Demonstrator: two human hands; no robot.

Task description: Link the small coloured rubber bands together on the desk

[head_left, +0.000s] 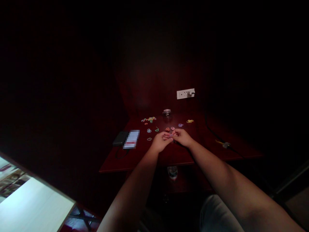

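Note:
My left hand [160, 142] and my right hand [182, 138] meet above the dark red table, fingertips pinched together. Between them is a small pinkish-purple hair tie [171, 136], partly covered by the fingers. Just beyond my hands lie an orange-red cluster of hair ties [167, 129] and a pink one [173, 128]. Purple ties [180, 125] and yellow ties [190, 121] lie farther right. To the left are light blue ties [149, 130], green ones [156, 129] and a single dull ring [149, 139]. A mixed-colour pile [151, 119] sits at the back left.
A clear lidded jar [167, 113] stands at the table's back. On the left lie a black case [120, 138] and a blurred-out phone-like rectangle [131, 139]. A cable [226, 145] crosses the right side. A white socket strip [185, 93] is on the wall; a cup [172, 172] stands below.

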